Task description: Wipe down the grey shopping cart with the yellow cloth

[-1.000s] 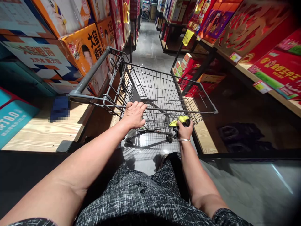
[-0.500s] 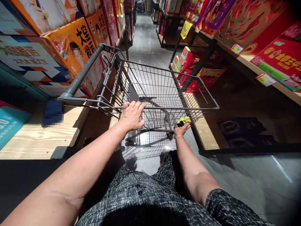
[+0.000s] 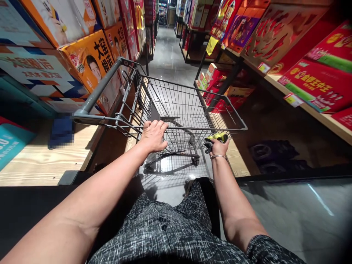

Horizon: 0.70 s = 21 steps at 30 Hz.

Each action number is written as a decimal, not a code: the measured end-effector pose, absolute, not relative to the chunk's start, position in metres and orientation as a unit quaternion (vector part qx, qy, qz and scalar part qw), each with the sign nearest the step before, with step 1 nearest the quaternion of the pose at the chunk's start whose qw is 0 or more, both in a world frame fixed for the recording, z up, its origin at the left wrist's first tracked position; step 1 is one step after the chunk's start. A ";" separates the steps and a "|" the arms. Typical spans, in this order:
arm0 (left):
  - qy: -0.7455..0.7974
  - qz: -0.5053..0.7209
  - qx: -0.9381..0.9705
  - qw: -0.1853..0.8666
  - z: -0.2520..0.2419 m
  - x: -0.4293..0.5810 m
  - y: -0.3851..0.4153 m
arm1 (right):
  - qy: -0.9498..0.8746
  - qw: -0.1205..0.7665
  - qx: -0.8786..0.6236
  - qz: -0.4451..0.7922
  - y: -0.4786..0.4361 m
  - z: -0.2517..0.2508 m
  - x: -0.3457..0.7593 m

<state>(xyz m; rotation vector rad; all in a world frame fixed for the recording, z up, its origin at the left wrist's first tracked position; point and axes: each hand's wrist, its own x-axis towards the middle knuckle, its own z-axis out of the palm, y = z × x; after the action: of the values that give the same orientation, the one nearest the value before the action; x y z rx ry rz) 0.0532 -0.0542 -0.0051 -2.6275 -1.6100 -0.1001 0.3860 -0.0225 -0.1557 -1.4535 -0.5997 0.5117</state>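
A grey wire shopping cart (image 3: 178, 128) stands sideways in front of me, its handle at the left. My left hand (image 3: 154, 136) grips the near top rim of the basket, fingers curled over the wire and thumb to the right. Just outside the basket's near right corner, my right hand (image 3: 220, 147) is closed around a crumpled yellow-green and black bundle (image 3: 218, 136); its exact kind cannot be made out. A bracelet circles that wrist. Through the basket's mesh I see the floor and a cart wheel.
Stacked orange cartons (image 3: 93, 62) line the left shelf, above a wooden ledge (image 3: 41, 165) with a blurred dark blue item (image 3: 61, 130). Red gift boxes (image 3: 310, 82) fill the right shelf. Between them a grey-floored aisle (image 3: 167, 47) runs ahead.
My right hand has moved slightly right with the bundle, showing more of its black part. The left hand keeps its hold on the rim. The view has shifted slightly.
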 end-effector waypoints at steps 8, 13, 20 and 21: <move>-0.523 -0.035 -0.851 0.033 -0.003 0.052 -0.057 | -0.536 0.474 -0.693 -0.090 -0.026 -0.081 0.414; -0.519 -0.051 -0.852 0.040 -0.005 0.054 -0.054 | -0.637 0.302 -0.708 -0.041 -0.012 -0.070 0.382; -0.522 -0.061 -0.849 0.047 -0.005 0.056 -0.053 | -0.799 0.260 -0.542 -0.015 -0.026 -0.057 0.280; -0.520 -0.061 -0.851 0.046 -0.005 0.055 -0.053 | -0.810 0.264 -0.524 -0.014 -0.026 -0.057 0.285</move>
<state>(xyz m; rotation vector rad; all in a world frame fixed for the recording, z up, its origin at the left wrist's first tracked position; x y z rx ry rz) 0.0553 -0.0530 -0.0050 -2.5981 -1.5867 -0.1865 0.2845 -0.0258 -0.0571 -1.4152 -2.1889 -0.0376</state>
